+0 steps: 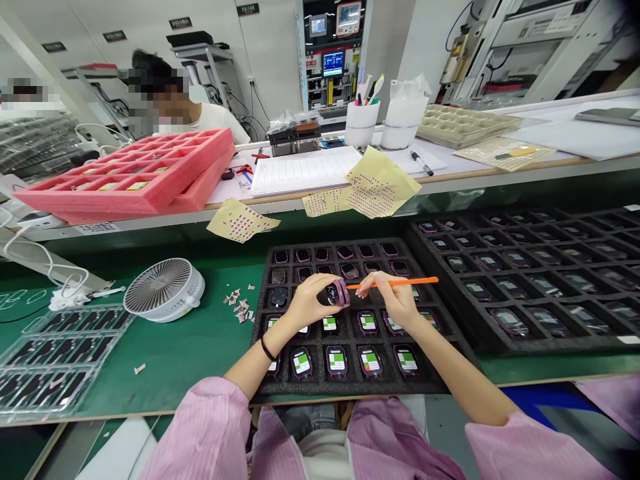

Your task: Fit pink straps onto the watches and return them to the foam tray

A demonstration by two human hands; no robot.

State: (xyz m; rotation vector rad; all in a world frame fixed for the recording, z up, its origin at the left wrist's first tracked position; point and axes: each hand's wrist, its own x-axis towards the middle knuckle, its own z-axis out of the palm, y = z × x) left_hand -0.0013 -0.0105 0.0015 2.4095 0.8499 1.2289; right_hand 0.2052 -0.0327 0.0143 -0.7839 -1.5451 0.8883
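My left hand (314,298) is closed around a smartwatch body (338,293) with a purple frame and a dark face, held up over the black foam tray (310,385). Between the fingers of my right hand (395,297) is a thin orange stick (419,281), pinched like a pen. The stick's left end reaches the edge of the watch; its exact contact is hard to make out. Below both hands, several watches sit in the tray's compartments. Those in the front rows, such as one watch (337,361), show lit green and white screens; the back rows are dark.
A second black foam tray (500,347) of watches lies to the right. On the left are a white fan (165,290), pinkish scraps (243,310) and clear plastic trays (60,360). Above, a shelf carries pink foam trays (195,167) and yellow sticker sheets (383,183). A person (200,113) sits behind it.
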